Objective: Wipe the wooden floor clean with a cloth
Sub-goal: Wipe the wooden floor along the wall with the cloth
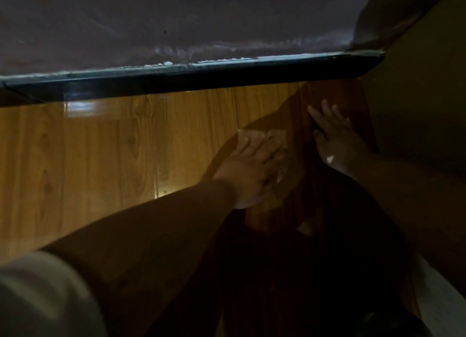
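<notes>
The left hand [252, 165] lay flat on the pale cloth [254, 136], fingers extended and pressing it to the wooden floor [100, 147], with cloth showing just beyond the fingertips and under the palm. The right hand [335, 140] rested beside it, fingers spread and holding nothing. Left of the fingers the boards shone, perhaps already wiped, though dim light made that uncertain. The strip beyond the fingertips, along the dark baseboard [176, 78], likely remained.
</notes>
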Demonstrator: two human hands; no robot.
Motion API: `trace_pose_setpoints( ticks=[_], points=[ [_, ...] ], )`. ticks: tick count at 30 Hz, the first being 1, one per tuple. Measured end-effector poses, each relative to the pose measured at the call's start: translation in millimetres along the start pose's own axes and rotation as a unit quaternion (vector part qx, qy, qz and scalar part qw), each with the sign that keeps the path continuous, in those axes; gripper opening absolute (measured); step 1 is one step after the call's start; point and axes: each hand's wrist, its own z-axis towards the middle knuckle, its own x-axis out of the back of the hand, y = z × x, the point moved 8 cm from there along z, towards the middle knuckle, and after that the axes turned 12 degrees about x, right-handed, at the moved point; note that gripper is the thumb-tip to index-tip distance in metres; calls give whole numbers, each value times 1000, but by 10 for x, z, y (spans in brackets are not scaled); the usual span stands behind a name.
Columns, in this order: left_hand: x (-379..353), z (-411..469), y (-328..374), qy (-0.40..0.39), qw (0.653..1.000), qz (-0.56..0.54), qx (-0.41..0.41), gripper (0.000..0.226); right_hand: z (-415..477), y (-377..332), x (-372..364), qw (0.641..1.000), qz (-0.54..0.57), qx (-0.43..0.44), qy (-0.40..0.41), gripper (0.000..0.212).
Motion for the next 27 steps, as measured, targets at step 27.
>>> trace_pose_setpoints(
  ticks=[27],
  points=[
    [-58, -2398, -2023, 68, 769, -96, 628, 61, -869, -1005, -829, 998, -4, -47, -41, 57]
  ],
)
